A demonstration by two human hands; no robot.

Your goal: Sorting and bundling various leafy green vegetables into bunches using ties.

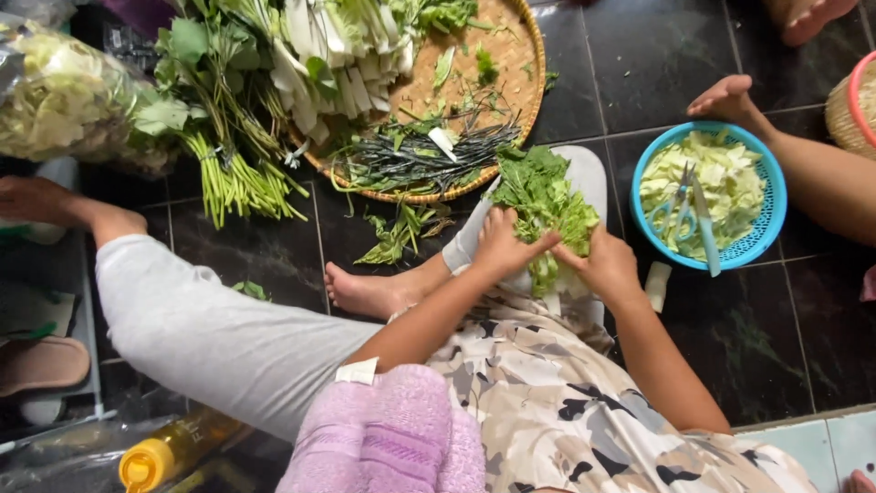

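My left hand [504,244] and my right hand [604,265] both grip a bunch of leafy green vegetable [545,196] held over a white cutting board [589,173] on my lap. The left fingers pinch the leaves near the stems, and the right hand holds the bunch from the other side. The stem ends are hidden between the hands.
A round woven tray [511,87] holds cut greens and dark stems. A bundle of long-stemmed greens [228,146] lies left of it. A blue basket [766,224] with chopped leaves and scissors sits right, beside another person's arm [821,173]. A yellow-capped bottle [155,456] lies low left.
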